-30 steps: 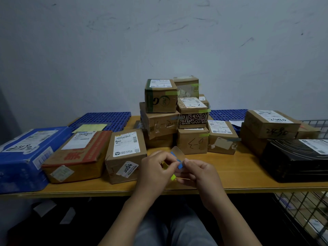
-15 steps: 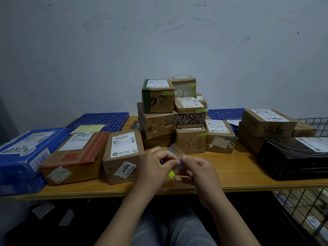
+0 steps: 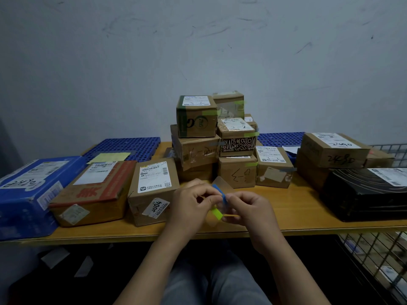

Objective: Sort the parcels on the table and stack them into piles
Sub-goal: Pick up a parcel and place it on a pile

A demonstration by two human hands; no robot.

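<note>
Little has shifted: left hand (image 3: 193,205) and right hand (image 3: 248,208) still pinch coloured tape strips (image 3: 218,208) at centre frame. Stacked cardboard parcels (image 3: 220,139) behind look light, stiff; grip opposite sides.

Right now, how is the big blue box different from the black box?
The blue box lies at the table's left end; the black box lies at the right end. The blue box has handwriting on its label; none is readable on the black box's label. Both lie flat with white labels on top.
</note>
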